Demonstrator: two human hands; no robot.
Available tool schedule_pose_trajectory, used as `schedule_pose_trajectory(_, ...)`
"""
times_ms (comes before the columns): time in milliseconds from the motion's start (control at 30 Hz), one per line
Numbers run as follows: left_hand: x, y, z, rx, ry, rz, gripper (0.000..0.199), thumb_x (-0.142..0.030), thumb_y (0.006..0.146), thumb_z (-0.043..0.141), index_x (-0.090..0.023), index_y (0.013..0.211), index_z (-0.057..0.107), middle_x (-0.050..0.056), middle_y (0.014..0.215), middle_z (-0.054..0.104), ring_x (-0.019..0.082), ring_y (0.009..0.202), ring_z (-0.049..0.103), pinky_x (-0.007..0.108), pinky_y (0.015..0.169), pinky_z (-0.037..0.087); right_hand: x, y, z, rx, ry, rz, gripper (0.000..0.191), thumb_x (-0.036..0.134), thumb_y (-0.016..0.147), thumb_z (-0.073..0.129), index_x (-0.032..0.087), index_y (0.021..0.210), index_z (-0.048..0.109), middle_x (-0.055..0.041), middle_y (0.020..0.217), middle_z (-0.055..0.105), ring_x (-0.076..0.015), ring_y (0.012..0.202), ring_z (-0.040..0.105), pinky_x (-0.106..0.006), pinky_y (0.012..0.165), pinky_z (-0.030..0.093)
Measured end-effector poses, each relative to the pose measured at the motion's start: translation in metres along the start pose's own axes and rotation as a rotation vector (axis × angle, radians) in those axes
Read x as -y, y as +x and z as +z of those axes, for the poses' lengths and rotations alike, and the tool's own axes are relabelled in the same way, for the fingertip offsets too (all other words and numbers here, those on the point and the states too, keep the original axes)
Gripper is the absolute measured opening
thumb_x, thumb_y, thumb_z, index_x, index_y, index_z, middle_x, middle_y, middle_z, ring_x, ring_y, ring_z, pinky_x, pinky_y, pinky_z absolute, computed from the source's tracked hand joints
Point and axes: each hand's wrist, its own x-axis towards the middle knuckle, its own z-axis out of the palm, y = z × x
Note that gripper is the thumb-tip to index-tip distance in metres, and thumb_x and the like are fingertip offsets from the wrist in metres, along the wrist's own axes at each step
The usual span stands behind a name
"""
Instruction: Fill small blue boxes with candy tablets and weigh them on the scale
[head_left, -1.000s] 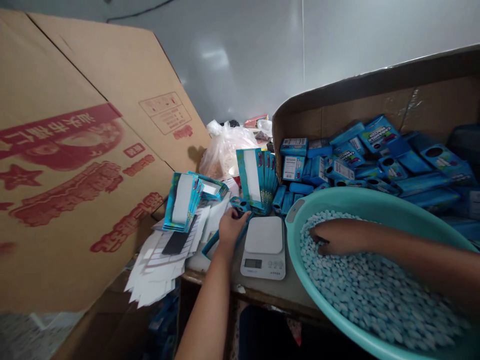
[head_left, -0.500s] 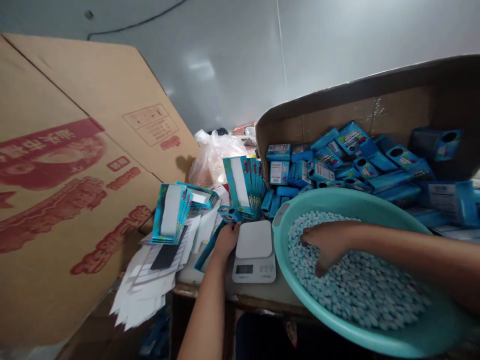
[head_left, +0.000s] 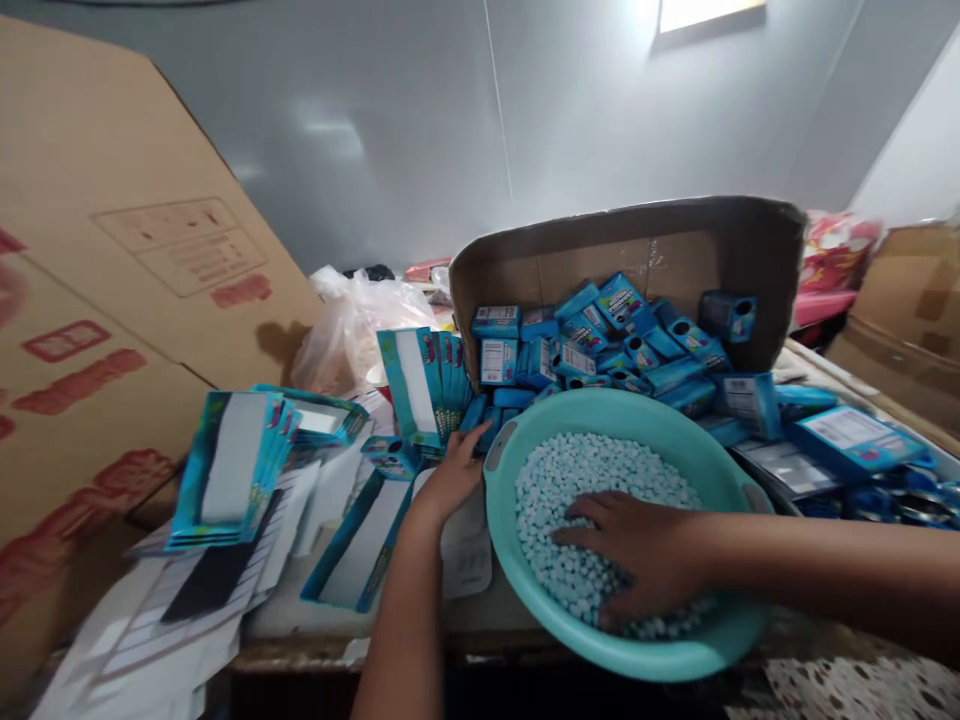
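My right hand (head_left: 637, 560) rests on the small pale-blue pellets (head_left: 600, 460) that fill a turquoise basin (head_left: 517, 590); its fingers are spread, some partly sunk among them. My left hand (head_left: 450, 480) reaches over the white kitchen scale (head_left: 466, 565), fingers stretched toward small blue boxes (head_left: 491, 425) beside the basin's left handle. Whether its fingertips touch a box or the rim, I cannot tell. Left of the scale lies an open blue tray box (head_left: 356, 550) with a white inside, and a small blue carton (head_left: 391, 456) stands at its far end.
A large cardboard box (head_left: 555, 275) behind the basin holds many blue cartons. Fanned display trays (head_left: 416, 385) stand left of it, more stacked trays (head_left: 229, 460) lie on loose papers (head_left: 157, 640). A tall printed carton (head_left: 90, 250) borders the left side; a plastic bag (head_left: 360, 320) sits behind.
The view has swung right. My left hand has moved from the scale's left side to above it, toward the boxes by the basin. My right hand's fingers have spread out over the pellets.
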Motion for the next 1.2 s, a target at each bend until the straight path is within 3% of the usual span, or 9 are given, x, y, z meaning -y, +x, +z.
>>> schedule_pose_trajectory(100, 0.003, 0.002, 0.006, 0.007, 0.023, -0.027, 0.05, -0.034, 0.078, 0.082, -0.033, 0.128, 0.077, 0.011, 0.11, 0.059, 0.03, 0.089, 0.07, 0.04, 0.083, 0.059, -0.004, 0.013, 0.008, -0.036, -0.034, -0.013, 0.114, 0.063, 0.078, 0.084, 0.03, 0.173, 0.03, -0.0202, 0.18, 0.017, -0.0529, 0.163, 0.012, -0.074, 0.128, 0.016)
schedule_pose_trajectory(233, -0.006, 0.004, 0.018, -0.102, 0.08, -0.129, 0.042, -0.035, 0.083, 0.08, -0.031, 0.125, 0.077, 0.013, 0.121, 0.056, 0.028, 0.078, 0.067, 0.042, 0.079, 0.056, -0.011, 0.036, 0.006, -0.068, -0.052, 0.039, 0.131, 0.06, 0.069, 0.093, 0.03, 0.175, 0.022, -0.0219, 0.181, 0.008, -0.0532, 0.164, 0.006, -0.076, 0.128, 0.011)
schedule_pose_trajectory(433, -0.01, 0.002, 0.026, -0.151, 0.053, -0.108, 0.043, -0.027, 0.08, 0.081, -0.026, 0.123, 0.078, 0.014, 0.13, 0.057, 0.034, 0.099, 0.069, 0.045, 0.091, 0.058, -0.028, 0.059, -0.004, -0.133, -0.033, 0.108, 0.145, 0.056, 0.052, 0.102, 0.027, 0.173, 0.028, -0.022, 0.18, 0.014, -0.0551, 0.163, 0.006, -0.075, 0.128, 0.009)
schedule_pose_trajectory(600, -0.01, -0.005, 0.013, -0.277, 0.044, -0.035, 0.043, -0.021, 0.081, 0.074, -0.02, 0.124, 0.076, 0.014, 0.13, 0.062, 0.034, 0.121, 0.065, 0.048, 0.113, 0.053, -0.026, 0.054, -0.006, -0.142, -0.046, 0.071, 0.131, 0.05, 0.055, 0.101, 0.02, 0.168, 0.041, -0.0261, 0.169, 0.034, -0.0536, 0.155, 0.03, -0.067, 0.125, 0.028)
schedule_pose_trajectory(833, -0.004, -0.006, 0.002, -0.804, -0.192, -0.065, 0.061, -0.041, 0.076, 0.082, -0.016, 0.131, 0.068, 0.013, 0.121, 0.073, 0.028, 0.108, 0.073, 0.045, 0.101, 0.061, -0.012, 0.046, -0.012, -0.101, -0.043, 0.089, 0.125, 0.038, 0.053, 0.101, 0.016, 0.164, 0.047, -0.0238, 0.156, 0.049, -0.0479, 0.142, 0.05, -0.054, 0.119, 0.043)
schedule_pose_trajectory(933, -0.025, -0.008, -0.006, -1.112, -0.394, -0.015, 0.07, -0.045, 0.071, 0.088, -0.014, 0.13, 0.067, 0.015, 0.124, 0.073, 0.028, 0.114, 0.073, 0.041, 0.102, 0.061, -0.007, 0.048, -0.013, -0.091, -0.059, 0.077, 0.122, 0.042, 0.057, 0.099, 0.014, 0.163, 0.047, -0.025, 0.152, 0.052, -0.0485, 0.138, 0.052, -0.055, 0.115, 0.046)
schedule_pose_trajectory(1000, -0.052, -0.009, -0.011, -1.207, -0.536, 0.038, 0.067, -0.048, 0.073, 0.089, -0.014, 0.127, 0.07, 0.014, 0.125, 0.074, 0.027, 0.112, 0.074, 0.038, 0.1, 0.061, -0.004, 0.048, -0.014, -0.096, -0.078, 0.07, 0.116, 0.046, 0.059, 0.098, 0.014, 0.159, 0.051, -0.0248, 0.148, 0.056, -0.0488, 0.134, 0.055, -0.057, 0.112, 0.048)
schedule_pose_trajectory(1100, -0.096, -0.009, -0.013, -1.059, -0.58, 0.148, 0.063, -0.055, 0.085, 0.084, -0.017, 0.133, 0.071, 0.011, 0.125, 0.074, 0.023, 0.11, 0.073, 0.032, 0.097, 0.061, -0.003, 0.046, -0.018, -0.084, -0.134, 0.067, 0.11, 0.052, 0.06, 0.097, 0.016, 0.155, 0.056, -0.0233, 0.145, 0.059, -0.0501, 0.134, 0.056, -0.065, 0.116, 0.042)
schedule_pose_trajectory(1200, -0.121, -0.004, 0.0, -0.71, -0.452, 0.132, 0.086, -0.058, 0.086, 0.084, -0.02, 0.157, 0.054, 0.009, 0.115, 0.075, 0.021, 0.099, 0.074, 0.03, 0.086, 0.062, -0.01, 0.042, -0.023, -0.085, -0.086, 0.038, 0.11, 0.056, 0.061, 0.098, 0.025, 0.158, 0.055, -0.0182, 0.152, 0.057, -0.0477, 0.14, 0.053, -0.062, 0.12, 0.04)
